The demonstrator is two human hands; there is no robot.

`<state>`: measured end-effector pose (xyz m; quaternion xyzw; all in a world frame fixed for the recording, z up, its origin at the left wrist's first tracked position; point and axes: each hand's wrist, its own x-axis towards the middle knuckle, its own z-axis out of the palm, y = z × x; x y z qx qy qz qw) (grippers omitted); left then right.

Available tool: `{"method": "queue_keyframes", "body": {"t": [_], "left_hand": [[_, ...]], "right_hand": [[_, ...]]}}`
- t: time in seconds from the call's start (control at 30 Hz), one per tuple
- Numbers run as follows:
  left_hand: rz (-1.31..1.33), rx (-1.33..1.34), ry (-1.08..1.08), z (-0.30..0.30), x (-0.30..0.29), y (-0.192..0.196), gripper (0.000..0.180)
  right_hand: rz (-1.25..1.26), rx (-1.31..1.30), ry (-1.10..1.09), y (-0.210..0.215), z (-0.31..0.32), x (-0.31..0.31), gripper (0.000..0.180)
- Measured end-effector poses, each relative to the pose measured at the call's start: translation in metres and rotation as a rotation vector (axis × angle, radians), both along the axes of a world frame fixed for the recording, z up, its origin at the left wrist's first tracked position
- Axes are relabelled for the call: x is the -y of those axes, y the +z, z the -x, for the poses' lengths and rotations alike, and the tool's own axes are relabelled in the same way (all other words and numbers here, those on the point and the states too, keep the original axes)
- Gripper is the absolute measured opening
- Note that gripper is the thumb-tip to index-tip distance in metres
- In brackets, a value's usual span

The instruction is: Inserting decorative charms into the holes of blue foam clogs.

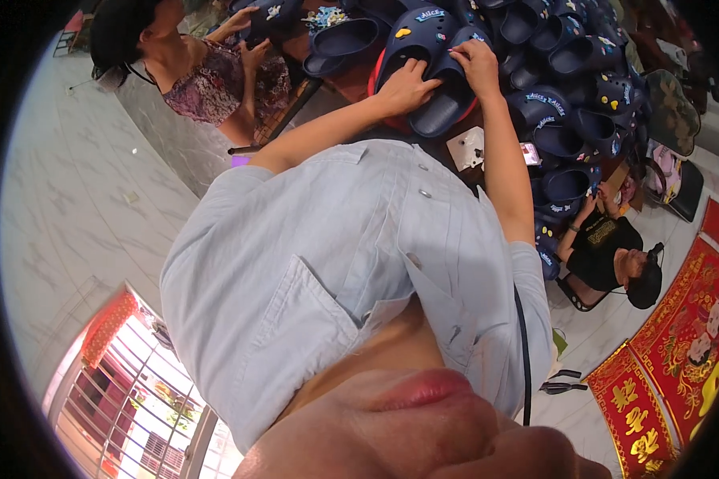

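Note:
Two navy foam clogs lie side by side in front of me, toes pointing away. The left clog (418,33) carries a yellow charm and a light-blue lettered charm on its upper. My left hand (407,86) reaches to its foot opening, fingers bent inside the rim and partly hidden, thumb stretched toward the other clog. The right clog (441,108) shows its insole and heel end. Over its upper, my right hand (478,67) is closed, thumb and fingertips together in a pinch beside a light-blue charm; what they hold is too small to make out.
Many navy clogs (567,100) are heaped on the right, some with charms. A white packet (466,149) and a phone (530,153) lie near my right forearm. Small charms (326,17) lie at the far left. One person (208,80) works at left, another (611,247) at right.

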<state>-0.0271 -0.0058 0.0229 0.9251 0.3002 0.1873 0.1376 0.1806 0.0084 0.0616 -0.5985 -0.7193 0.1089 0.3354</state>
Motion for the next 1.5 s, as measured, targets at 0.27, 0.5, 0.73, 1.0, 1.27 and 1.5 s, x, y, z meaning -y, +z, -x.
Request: {"method": "queue_keyframes", "body": {"t": [0.27, 0.5, 0.73, 1.0, 1.27, 1.5], "left_hand": [[-0.037, 0.064, 0.05, -0.003, 0.004, -0.011, 0.044], [-0.064, 0.071, 0.074, -0.005, 0.005, -0.01, 0.041], [-0.077, 0.094, 0.061, -0.006, 0.005, -0.008, 0.037], [-0.023, 0.108, -0.005, 0.013, 0.002, 0.006, 0.043], [0.187, 0.375, 0.067, 0.054, -0.001, 0.033, 0.039], [0.117, 0.46, 0.267, 0.068, -0.019, 0.039, 0.035]], "right_hand": [[0.058, 0.289, 0.109, 0.004, -0.013, 0.002, 0.01], [0.084, 0.389, 0.079, 0.006, -0.016, 0.01, 0.024], [0.057, 0.341, -0.023, 0.016, -0.004, 0.025, 0.029], [0.025, 0.004, 0.043, 0.033, 0.04, 0.09, 0.022], [0.387, 0.098, 0.07, 0.01, 0.069, 0.097, 0.05], [0.338, 0.183, -0.04, 0.014, 0.08, 0.061, 0.046]]}}
